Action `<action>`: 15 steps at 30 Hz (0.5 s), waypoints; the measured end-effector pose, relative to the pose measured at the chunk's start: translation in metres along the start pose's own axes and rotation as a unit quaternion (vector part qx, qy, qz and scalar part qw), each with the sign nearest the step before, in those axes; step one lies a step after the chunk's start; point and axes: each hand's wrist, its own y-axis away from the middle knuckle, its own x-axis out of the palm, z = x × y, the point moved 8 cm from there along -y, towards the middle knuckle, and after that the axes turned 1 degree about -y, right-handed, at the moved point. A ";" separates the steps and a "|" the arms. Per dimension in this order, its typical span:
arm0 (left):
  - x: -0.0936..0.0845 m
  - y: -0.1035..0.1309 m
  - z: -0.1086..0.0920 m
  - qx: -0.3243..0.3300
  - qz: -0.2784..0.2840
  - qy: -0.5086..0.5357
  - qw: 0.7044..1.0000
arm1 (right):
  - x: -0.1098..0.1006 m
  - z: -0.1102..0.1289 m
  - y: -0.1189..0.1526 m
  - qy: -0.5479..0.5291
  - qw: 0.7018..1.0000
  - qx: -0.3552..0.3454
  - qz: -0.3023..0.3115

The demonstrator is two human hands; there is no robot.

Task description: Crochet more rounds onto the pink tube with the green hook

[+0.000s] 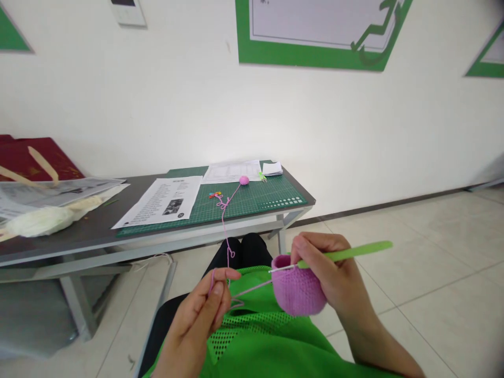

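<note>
Head view: right hand (334, 273) closed around crochet hook (346, 253) and pink cup (297, 289), left hand (205, 310) pinching yarn (225, 231), table (98, 231) beyond.

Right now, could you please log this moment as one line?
left hand: pinches pink yarn | right hand: holds green crochet hook and pink crocheted cup | yarn leads to ball on cutting mat
</note>
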 end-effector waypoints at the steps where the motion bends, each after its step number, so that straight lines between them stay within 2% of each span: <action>1: -0.003 -0.005 0.002 0.001 -0.007 0.004 1.000 | 0.002 -0.005 -0.002 -0.017 1.000 0.024 0.009; 5: -0.019 -0.021 0.001 0.016 -0.040 0.041 0.998 | 0.009 -0.021 -0.010 -0.072 0.993 0.084 0.038; 10: -0.034 -0.029 -0.013 0.015 -0.050 0.110 0.993 | 0.010 -0.028 -0.019 -0.114 0.985 0.122 0.052; 13: -0.044 -0.034 -0.021 0.008 -0.050 0.145 0.988 | -0.004 -0.024 -0.026 -0.113 0.986 0.124 0.024; 15: -0.053 -0.039 -0.024 0.014 -0.054 0.165 0.985 | -0.023 -0.019 -0.030 -0.099 0.989 0.109 -0.009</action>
